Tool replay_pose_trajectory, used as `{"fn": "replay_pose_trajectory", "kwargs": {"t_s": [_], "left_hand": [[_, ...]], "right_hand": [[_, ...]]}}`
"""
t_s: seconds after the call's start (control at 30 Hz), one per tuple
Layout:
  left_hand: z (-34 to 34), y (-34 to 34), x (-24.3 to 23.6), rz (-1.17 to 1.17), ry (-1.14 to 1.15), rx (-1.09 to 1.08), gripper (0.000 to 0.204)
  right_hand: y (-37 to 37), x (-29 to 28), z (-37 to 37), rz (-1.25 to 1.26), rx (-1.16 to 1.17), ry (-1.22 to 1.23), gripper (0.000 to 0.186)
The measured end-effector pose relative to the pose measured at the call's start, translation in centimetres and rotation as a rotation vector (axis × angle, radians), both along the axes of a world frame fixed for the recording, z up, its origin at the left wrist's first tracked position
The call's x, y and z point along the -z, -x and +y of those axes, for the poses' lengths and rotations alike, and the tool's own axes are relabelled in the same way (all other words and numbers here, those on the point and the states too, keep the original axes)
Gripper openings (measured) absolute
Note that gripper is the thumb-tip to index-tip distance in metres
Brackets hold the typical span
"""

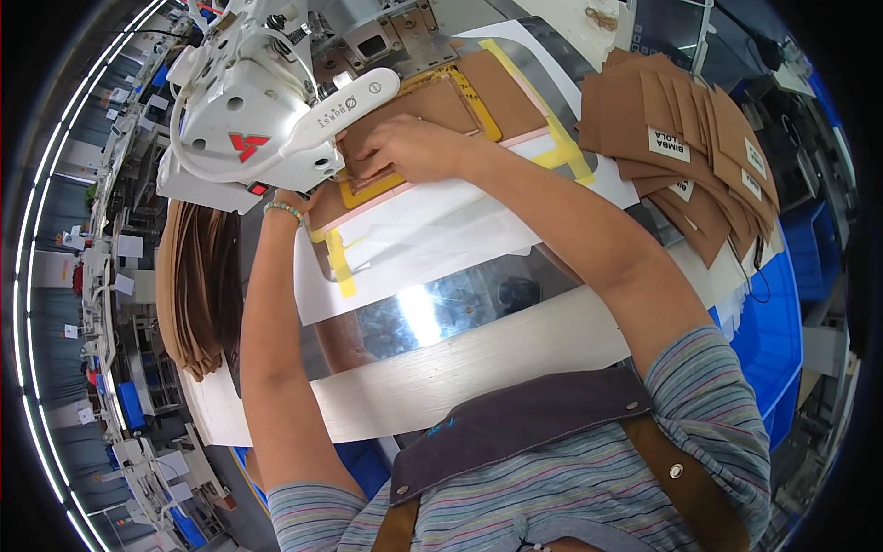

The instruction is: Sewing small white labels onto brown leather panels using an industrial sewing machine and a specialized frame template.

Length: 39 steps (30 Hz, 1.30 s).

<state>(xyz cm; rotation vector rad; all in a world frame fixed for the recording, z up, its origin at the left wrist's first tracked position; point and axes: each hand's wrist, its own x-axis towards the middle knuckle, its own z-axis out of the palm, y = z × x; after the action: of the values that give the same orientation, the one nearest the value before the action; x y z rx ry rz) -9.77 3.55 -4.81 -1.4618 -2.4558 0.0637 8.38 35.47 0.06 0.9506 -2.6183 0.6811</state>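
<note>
My right hand rests on a brown panel inside a yellow-edged template at the sewing machine, its fingers bent and apart. My left hand, with a beaded bracelet at the wrist, is at the template's left side, under the white machine head; its fingers are mostly hidden. A white sheet with yellow tape strips underlies the template on the shiny metal plate of the worktable.
A fanned pile of brown pieces with white labels lies at the right, another brown stack at the left. Blue bins stand below the table's right edge. Machine rows fill the far left, and a screen is at the back right.
</note>
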Motion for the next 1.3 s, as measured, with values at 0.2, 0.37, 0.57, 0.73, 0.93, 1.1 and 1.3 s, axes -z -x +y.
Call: {"fn": "replay_pose_trajectory", "kwargs": {"t_s": [0.2, 0.37, 0.57, 0.73, 0.93, 1.1, 1.3], "left_hand": [[2.0, -0.5, -2.6, -0.596, -0.395, -0.033, 0.048], [3.9, -1.4, -4.4, -1.105, -0.704, -0.064, 0.050], [6.9, -4.9, -6.4, -1.504, -1.000, -0.138, 0.050], [7.3, -5.9, -6.7, -1.511, -1.086, -0.213, 0.049], [4.0, -4.1, -4.6, -0.621, -0.217, -0.132, 0.046], [0.9, -2.7, -1.9, -0.367, -0.111, -0.181, 0.037], [-1.0, -6.5, -2.3, -0.517, -0.569, -0.231, 0.032]], "right_hand": [[0.1, -0.1, -0.2, 0.050, -0.003, -0.010, 0.045], [0.5, -1.0, -0.3, 0.028, -0.011, -0.052, 0.043], [0.4, -2.5, -0.6, -0.093, -0.022, -0.086, 0.043], [0.6, -2.5, -0.5, -0.133, -0.044, -0.025, 0.041], [1.2, -2.6, -0.5, -0.235, -0.058, 0.005, 0.038], [1.9, -1.8, -1.4, -0.059, 0.171, -0.070, 0.038], [1.5, -2.6, -2.6, -0.131, 0.106, -0.132, 0.042]]}}
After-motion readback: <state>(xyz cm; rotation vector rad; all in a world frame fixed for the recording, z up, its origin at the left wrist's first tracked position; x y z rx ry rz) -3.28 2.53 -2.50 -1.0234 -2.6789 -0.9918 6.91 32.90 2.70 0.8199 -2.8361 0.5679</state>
